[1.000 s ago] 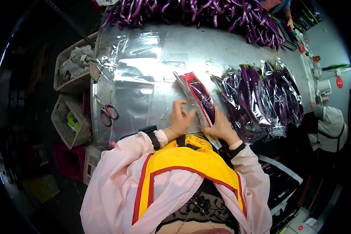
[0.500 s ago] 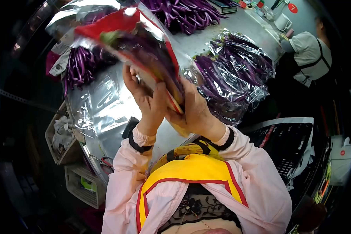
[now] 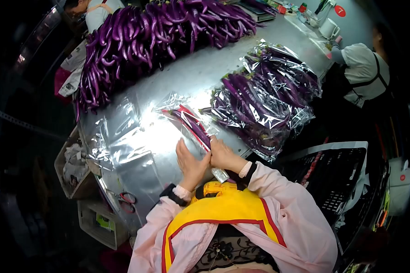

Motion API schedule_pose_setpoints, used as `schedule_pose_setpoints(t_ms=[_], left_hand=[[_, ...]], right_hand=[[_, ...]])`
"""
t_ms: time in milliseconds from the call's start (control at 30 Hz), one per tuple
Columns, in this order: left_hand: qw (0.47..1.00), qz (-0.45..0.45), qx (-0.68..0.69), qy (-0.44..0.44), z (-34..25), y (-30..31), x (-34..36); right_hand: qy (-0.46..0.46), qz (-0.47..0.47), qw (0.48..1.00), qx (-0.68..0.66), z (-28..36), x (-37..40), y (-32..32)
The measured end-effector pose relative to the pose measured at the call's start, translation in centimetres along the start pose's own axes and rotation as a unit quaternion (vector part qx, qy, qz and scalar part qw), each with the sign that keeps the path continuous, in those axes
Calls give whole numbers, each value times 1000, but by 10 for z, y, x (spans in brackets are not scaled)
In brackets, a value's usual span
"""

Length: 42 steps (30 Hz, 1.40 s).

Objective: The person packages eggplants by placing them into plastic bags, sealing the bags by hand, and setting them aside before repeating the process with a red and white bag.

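Observation:
A clear plastic bag with a red stripe, holding slender purple eggplants (image 3: 195,126), lies aslant over the metal table in front of me. My right hand (image 3: 227,156) is closed round its lower end, and a crumpled bit of clear plastic (image 3: 220,174) sticks out below that grip. Beside the bag on the left is my left hand (image 3: 192,164), fingers stretched out and thumb spread toward the bag's lower end. To the right lies a pile of bagged eggplants (image 3: 264,98), close to the bag in my grip.
Loose eggplants (image 3: 136,38) are heaped along the table's far side. Flat clear bags (image 3: 123,141) cover the left of the metal table (image 3: 191,68). Scissors (image 3: 126,200) lie at its left edge, above a crate (image 3: 102,223). A co-worker (image 3: 364,68) is at right, another (image 3: 98,11) at far left.
The bag of eggplants has come down from in front of my head to the table, so the far heap shows. My left hand's fingers have moved off the bag's side; the right keeps its grip.

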<state>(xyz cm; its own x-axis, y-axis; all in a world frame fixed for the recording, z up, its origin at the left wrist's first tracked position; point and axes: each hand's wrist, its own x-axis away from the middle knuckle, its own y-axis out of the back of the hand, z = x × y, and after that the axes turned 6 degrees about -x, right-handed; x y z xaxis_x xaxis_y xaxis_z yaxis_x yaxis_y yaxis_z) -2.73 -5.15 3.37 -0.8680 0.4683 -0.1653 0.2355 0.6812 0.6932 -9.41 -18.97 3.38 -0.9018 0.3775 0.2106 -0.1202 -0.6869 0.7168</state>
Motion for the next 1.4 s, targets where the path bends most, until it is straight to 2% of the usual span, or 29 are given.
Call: schedule_pose_setpoints(t_ms=[33, 67, 100, 133, 167, 233, 300, 500, 633, 700, 767, 833, 900, 967, 1033, 1100, 1167, 1233, 1300, 1333, 1367, 1400], left_hand=[[976, -124, -102, -145, -12, 11, -8], [978, -83, -32, -190, -12, 11, -16], [981, -17, 21, -193, -13, 8, -21], [980, -2, 2, -198, -11, 1, -22], [979, 13, -16, -204, -6, -5, -25], [982, 1, -40, -185, -1, -10, -32], [983, -7, -57, -173, 2, -12, -40], [981, 34, -97, -166, 0, -9, -40], [975, -18, -110, -191, -18, -11, -48], [972, -41, -113, -201, -9, -20, -55], [977, 21, -110, -183, 8, -31, -65], [973, 7, -87, -213, 12, -28, -68], [936, -34, 33, -348, -10, -6, -75], [926, -70, 30, -371, -39, 22, -83], [899, -124, 68, -415, -68, 50, -93], [883, -139, 92, -439, -77, 68, -96], [888, -121, 145, -420, -74, 67, -100], [924, -110, 140, -337, -44, 35, -94], [945, -90, 100, -298, -14, 10, -78], [950, -75, 127, -274, -8, 3, -71], [952, -73, 128, -268, 2, -6, -64], [964, -18, 105, -242, 13, -15, -54]], right_hand=[[0, 10, 1000, -2, 1, 1, -1], [6, 9, 1000, -5, 1, 1, 1], [14, 10, 1000, -7, 1, 0, 0], [27, 8, 1000, -11, -4, -1, -3], [0, 14, 1000, -26, -12, -6, -11], [-37, 42, 998, -9, 9, 3, 6], [-31, 58, 998, -3, 10, 11, 13], [-54, 74, 996, -11, 0, 20, 6], [-20, 69, 997, -29, 2, 18, 7], [-25, 44, 998, -25, -2, 20, 1], [-8, 13, 998, -65, -2, 22, 2], [8, -6, 997, -71, 4, 24, 9], [5, -71, 995, -77, 23, 21, 23], [96, -174, 977, -78, 38, 20, 35], [206, -274, 938, -52, 57, 14, 57], [255, -320, 908, -89, 75, 9, 71], [205, -254, 940, -97, 81, 14, 83], [103, -177, 975, -86, 72, 8, 76], [84, -135, 984, -84, 50, 8, 54], [17, -89, 993, -75, 46, 10, 45], [11, -64, 996, -69, 39, 10, 32], [-16, -32, 998, -48, 33, 13, 21]])
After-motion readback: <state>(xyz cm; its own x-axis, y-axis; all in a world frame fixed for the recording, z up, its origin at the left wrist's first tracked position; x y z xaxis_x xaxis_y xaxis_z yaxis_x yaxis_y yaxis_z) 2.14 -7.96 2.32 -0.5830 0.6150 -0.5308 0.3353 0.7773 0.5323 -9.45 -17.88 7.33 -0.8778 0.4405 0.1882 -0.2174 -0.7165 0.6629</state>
